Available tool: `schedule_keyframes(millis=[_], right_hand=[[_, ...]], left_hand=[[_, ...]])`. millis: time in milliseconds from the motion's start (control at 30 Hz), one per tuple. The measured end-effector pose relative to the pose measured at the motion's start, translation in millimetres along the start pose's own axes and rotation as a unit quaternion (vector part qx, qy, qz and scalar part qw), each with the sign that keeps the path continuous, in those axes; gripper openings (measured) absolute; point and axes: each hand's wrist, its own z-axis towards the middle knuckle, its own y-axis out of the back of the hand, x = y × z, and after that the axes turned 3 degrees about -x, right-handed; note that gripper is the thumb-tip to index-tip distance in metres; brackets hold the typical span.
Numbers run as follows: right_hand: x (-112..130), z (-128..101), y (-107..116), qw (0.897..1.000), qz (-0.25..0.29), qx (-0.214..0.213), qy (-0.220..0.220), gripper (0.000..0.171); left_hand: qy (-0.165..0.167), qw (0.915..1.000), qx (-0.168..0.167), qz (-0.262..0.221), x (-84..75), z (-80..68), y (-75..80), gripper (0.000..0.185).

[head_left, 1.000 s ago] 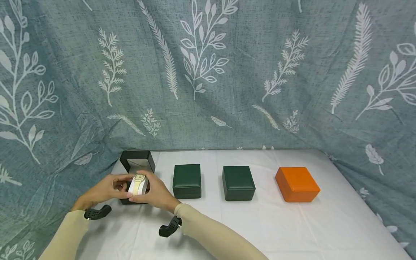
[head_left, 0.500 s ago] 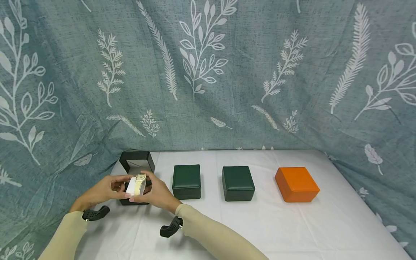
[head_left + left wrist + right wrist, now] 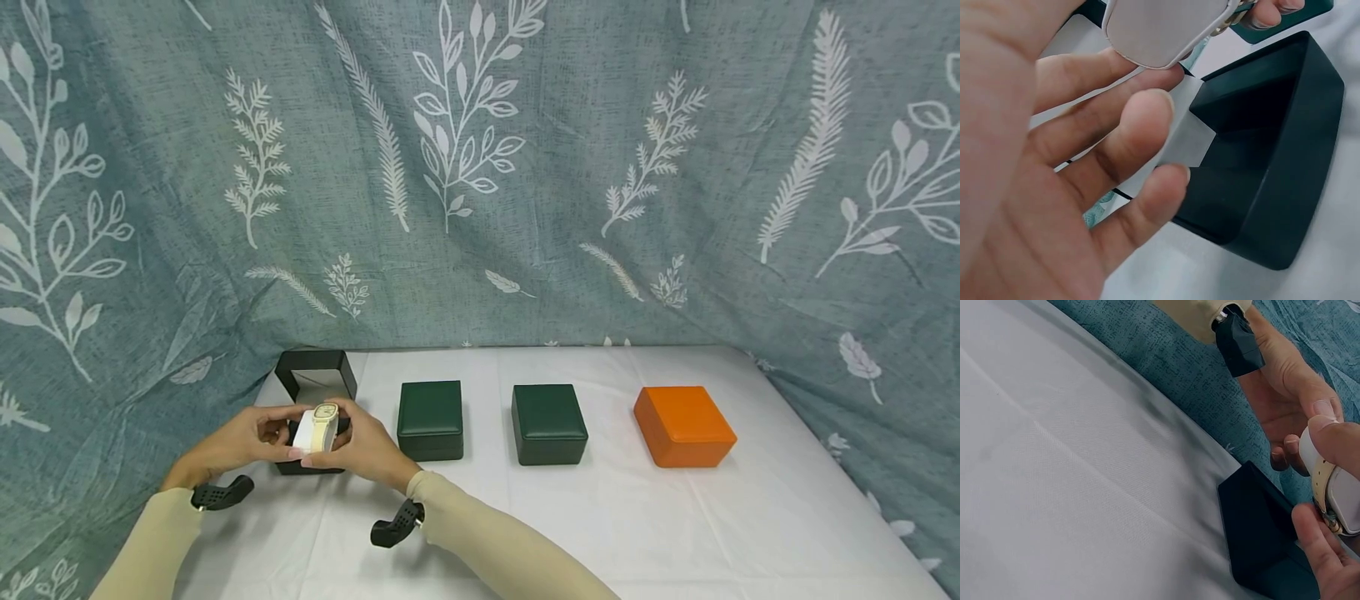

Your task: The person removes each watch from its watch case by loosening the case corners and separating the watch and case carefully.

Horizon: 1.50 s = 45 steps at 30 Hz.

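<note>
A gold-toned wristwatch [image 3: 325,414] with a pale yellow strap is looped round a white watch cushion [image 3: 302,435], over an opened dark box [image 3: 315,360]. My left hand [image 3: 243,437] pinches the cushion's left end; in the left wrist view its other fingers [image 3: 1147,119] are spread loosely beneath the cushion's rounded end [image 3: 1166,31]. With thumb and fingers my right hand [image 3: 367,446] pinches the watch from the right. The right wrist view shows the strap [image 3: 1321,481] and buckle beside the right fingertips [image 3: 1307,525]. In the left wrist view the box [image 3: 1297,187] shows a dark hollow interior.
Two closed dark green boxes [image 3: 431,421] [image 3: 550,423] stand right of the hands on the white-covered table [image 3: 600,533]. Farther right is a closed orange box [image 3: 686,425]. A patterned teal curtain [image 3: 480,250] hangs behind. Black wrist straps [image 3: 397,525] sit on both wrists.
The watch has shifted slightly right on the cushion, so more white shows at its left. Both hands stay nearly in place; the boxes have not moved.
</note>
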Motion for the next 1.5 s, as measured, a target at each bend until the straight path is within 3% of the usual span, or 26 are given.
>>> schedule_keyframes(millis=[567,900,1367,1500], right_hand=[[-1.4,-6.4,2.5,1.000,0.011,0.010,0.002,0.083],[0.5,-10.6,7.1,1.000,0.015,0.007,-0.008,0.080],[0.6,-21.5,10.3,1.000,0.015,0.012,-0.009,0.087],[2.4,-23.2,11.7,1.000,0.019,0.016,-0.002,0.086]], left_hand=[[-0.009,0.9998,0.012,-0.015,0.7,-3.9,-1.7,0.064],[0.042,0.9989,-0.021,-0.005,2.8,-13.0,3.6,0.074],[0.041,0.9986,-0.031,0.015,7.7,-10.1,-0.2,0.076],[0.058,0.9973,-0.038,0.024,7.1,-9.0,-0.6,0.079]])
